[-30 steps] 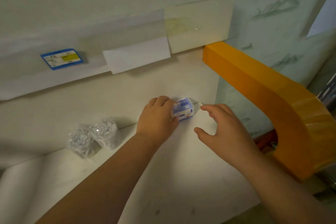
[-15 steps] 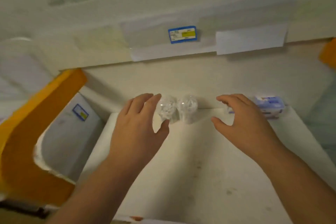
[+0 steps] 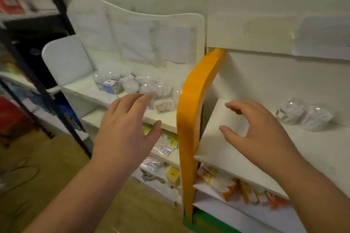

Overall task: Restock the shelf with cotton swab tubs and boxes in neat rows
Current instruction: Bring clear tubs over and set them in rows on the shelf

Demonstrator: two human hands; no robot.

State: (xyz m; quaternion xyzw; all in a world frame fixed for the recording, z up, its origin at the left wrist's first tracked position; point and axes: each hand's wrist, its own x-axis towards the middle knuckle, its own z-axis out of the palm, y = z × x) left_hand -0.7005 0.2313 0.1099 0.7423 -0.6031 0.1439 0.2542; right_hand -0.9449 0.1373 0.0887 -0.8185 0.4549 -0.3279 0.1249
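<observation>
Bare and holding nothing, our two hands hang nearest the camera: the left hand [image 3: 125,128] has its fingers straight and spread in front of the neighbouring unit, and the right hand [image 3: 255,130] has its fingers loosely curved, thumb and forefinger apart, above the near edge of the white shelf [image 3: 217,138]. Neither touches any stock.

Between the hands rises the orange side panel [image 3: 191,111] that divides the two display units.

Beyond the right hand, two clear tubs of cotton swabs [image 3: 305,115] stand touching, side by side, toward the back of the white shelf; we judge these a first short row, with most of the board bare around them.

Beyond the left hand, on the adjoining shelf [image 3: 89,91], lies the remaining supply: a loose heap of clear tubs [image 3: 161,89] and a small blue-and-white box [image 3: 110,86], tilted and unsorted; blur prevents a count.

We judge the restocking early. A pair is placed; the heap awaits transfer and alignment. The left hand appears closest to the next pick.
</observation>
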